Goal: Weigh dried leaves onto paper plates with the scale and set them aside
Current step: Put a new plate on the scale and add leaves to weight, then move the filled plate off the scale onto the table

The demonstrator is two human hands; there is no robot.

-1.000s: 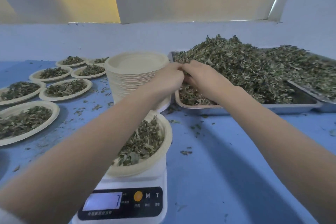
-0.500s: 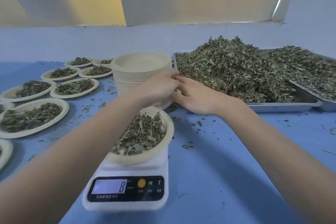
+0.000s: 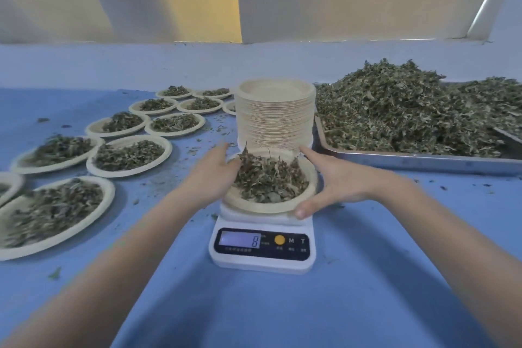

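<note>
The left hand (image 3: 214, 175) and right hand (image 3: 333, 181) flank the filled paper plate (image 3: 306, 192) at centre frame, one on each side. Both are spread with fingers extended. The right thumb lies against the lower right rim; the left palm touches or nearly touches the left rim. Neither hand has closed on the plate. This two-sided placement probably prepares an even lift that keeps the loose dried leaves (image 3: 268, 178) from spilling.

The plate rests on the scale (image 3: 262, 260), whose display (image 3: 240, 239) shows what appears to be 8. The stack of empty plates (image 3: 275, 118) stands directly behind, within reach for the next portion. The metal tray (image 3: 409, 162) of bulk leaves occupies the right of the frame. The finished plates (image 3: 128, 152) lie grouped at left, clear of the weighing area.

Half a second earlier, both hands met between the plate stack and the tray; they are now lower and apart. The display reading matches.
</note>
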